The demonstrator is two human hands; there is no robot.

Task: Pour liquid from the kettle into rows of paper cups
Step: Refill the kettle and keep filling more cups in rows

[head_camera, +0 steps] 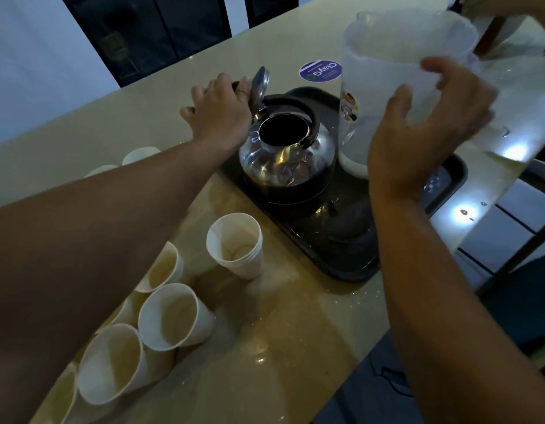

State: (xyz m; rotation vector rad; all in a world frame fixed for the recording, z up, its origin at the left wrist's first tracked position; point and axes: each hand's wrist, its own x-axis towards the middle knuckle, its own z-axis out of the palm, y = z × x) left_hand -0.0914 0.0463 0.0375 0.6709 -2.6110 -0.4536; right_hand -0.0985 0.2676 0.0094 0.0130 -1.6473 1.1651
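Note:
A shiny steel kettle (285,157) stands on a black tray (351,258), its mouth uncovered. My left hand (217,110) holds the hinged lid (260,84) tipped up by its black knob. My right hand (427,127) grips the side of a tall translucent plastic jug (387,78) that stands on the tray just right of the kettle. Several white paper cups stand on the beige table at the lower left; one stack (237,244) is nearest the tray, another cup (173,316) in front of it. My left forearm hides some cups.
A round purple sticker (320,70) lies on the beige table (295,347) behind the tray. Water drops glint on the table at right. The table's right edge runs diagonally, with dark frames and floor below. Two more cups (139,154) peek out beyond my left forearm.

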